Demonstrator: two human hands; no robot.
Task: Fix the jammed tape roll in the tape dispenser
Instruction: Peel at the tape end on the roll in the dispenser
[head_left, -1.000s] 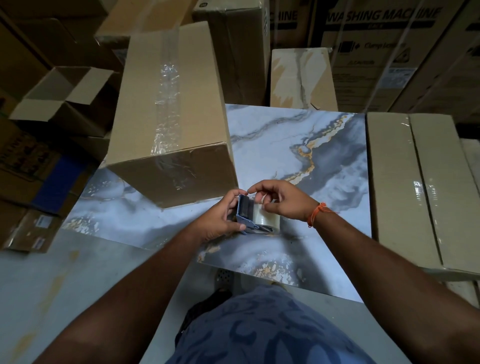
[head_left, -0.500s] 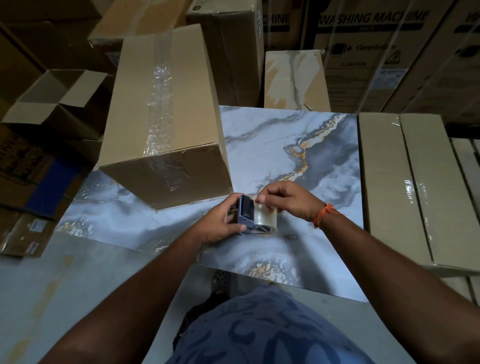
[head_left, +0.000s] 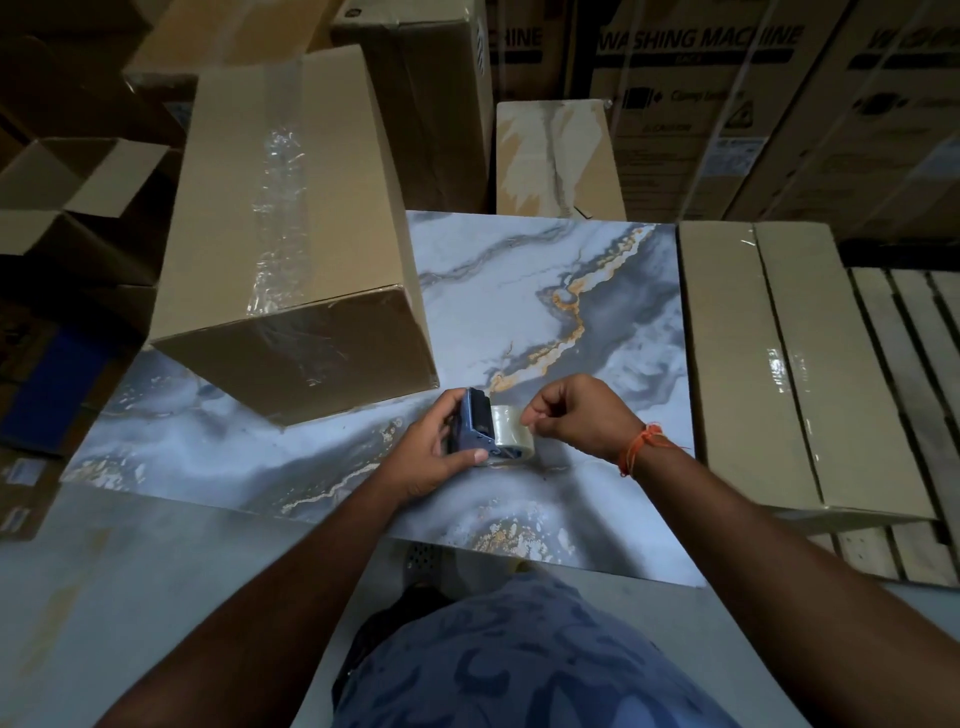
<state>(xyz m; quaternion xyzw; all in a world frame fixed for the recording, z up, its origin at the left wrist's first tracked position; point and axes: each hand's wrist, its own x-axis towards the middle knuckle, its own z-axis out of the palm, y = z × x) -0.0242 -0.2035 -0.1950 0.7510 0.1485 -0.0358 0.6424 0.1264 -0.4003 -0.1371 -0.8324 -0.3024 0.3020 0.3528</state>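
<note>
A marbled blue-grey slab (head_left: 498, 291) serves as the worktop. 1 taped cardboard box (head_left: 291, 234) lies on its far left part.

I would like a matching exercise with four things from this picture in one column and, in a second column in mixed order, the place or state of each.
Things:
1. tape dispenser
2. tape roll
3. thread bracelet
4. big taped carton

Places or states:
A. lies on the marble-patterned board, left of the hands
B. tied around the right wrist
C. gripped by the left hand
D. clear, mounted in the dispenser, pinched at its edge by the right hand

Pairs: 1-C, 2-D, 3-B, 4-A
</note>
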